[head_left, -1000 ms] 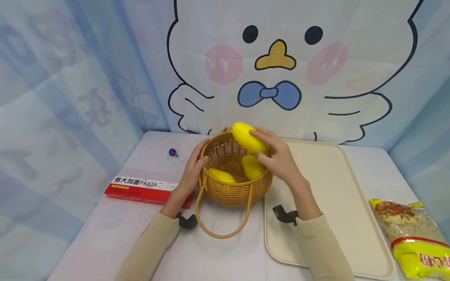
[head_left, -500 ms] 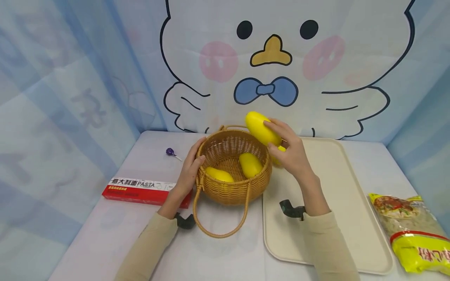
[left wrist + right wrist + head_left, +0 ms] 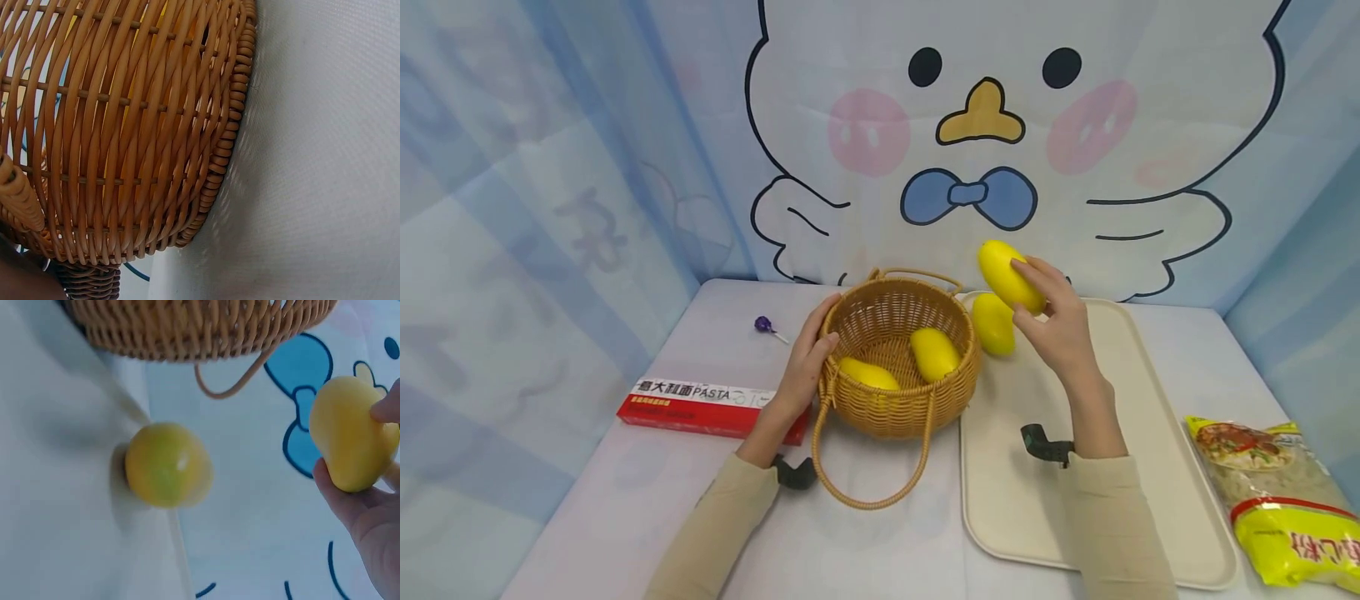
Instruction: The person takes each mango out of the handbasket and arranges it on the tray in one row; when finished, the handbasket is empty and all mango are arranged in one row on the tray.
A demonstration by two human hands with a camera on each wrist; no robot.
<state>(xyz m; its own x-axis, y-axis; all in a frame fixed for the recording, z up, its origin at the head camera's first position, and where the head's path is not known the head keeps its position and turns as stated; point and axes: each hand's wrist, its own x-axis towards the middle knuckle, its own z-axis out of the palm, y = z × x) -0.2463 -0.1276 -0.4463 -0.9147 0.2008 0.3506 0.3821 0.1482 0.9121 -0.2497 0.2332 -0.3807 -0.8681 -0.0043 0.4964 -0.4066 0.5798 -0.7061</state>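
In the head view, my left hand (image 3: 803, 367) holds the left side of a round wicker basket (image 3: 891, 415), its thumb over the rim. Inside the basket lie two yellow mangoes, one mango (image 3: 935, 354) to the right and another mango (image 3: 867, 372) at the near left. My right hand (image 3: 1062, 329) pinches a third mango (image 3: 1004, 275) between thumb and fingers, raised above the back of a cream tray (image 3: 1105, 467). Just beneath it, a mango (image 3: 992, 325) rests on the tray's far left corner, beside the basket. The right wrist view shows the held mango (image 3: 350, 431) clear of the tray.
A red and white pasta box (image 3: 692, 408) lies left of the basket, partly behind my left forearm. Behind it is a purple lollipop (image 3: 763, 324). A yellow noodle bag (image 3: 1281, 508) sits at the right. One basket handle (image 3: 872, 503) hangs toward the front.
My right hand has carried its mango rightward, from over the basket to over the tray. The mango on the tray has come into view. My left hand stays on the basket.
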